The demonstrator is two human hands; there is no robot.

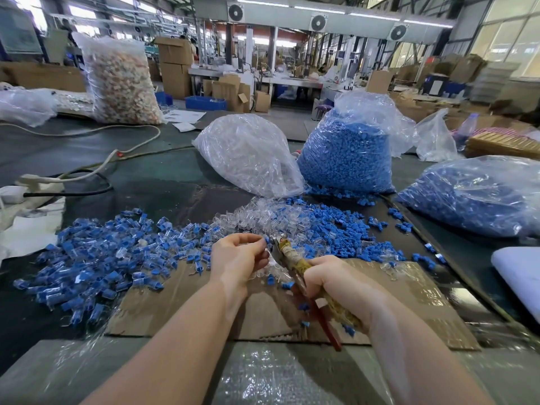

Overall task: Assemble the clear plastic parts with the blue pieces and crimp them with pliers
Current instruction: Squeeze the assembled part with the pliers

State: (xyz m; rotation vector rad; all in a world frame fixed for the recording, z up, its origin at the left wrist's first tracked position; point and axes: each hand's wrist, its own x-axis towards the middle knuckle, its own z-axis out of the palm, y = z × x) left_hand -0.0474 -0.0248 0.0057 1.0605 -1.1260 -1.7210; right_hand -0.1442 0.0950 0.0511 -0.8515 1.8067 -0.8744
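Observation:
My left hand [238,257] pinches a small clear-and-blue part [265,240] at its fingertips, right against the jaws of the pliers [289,252]. My right hand [336,283] grips the pliers' tape-wrapped handles, whose red ends stick out below my wrist. A heap of assembled clear-and-blue parts [102,258] lies to the left. Loose clear parts [257,220] and loose blue pieces [336,229] are piled just beyond my hands. All of this lies on a cardboard sheet [409,293] on the dark table.
A bag of clear parts [248,153] and two bags of blue pieces [347,153] [473,194] stand behind the piles. A power strip with cables [38,182] lies at the left. A white pad [517,273] sits at the right edge. Bubble wrap covers the near table edge.

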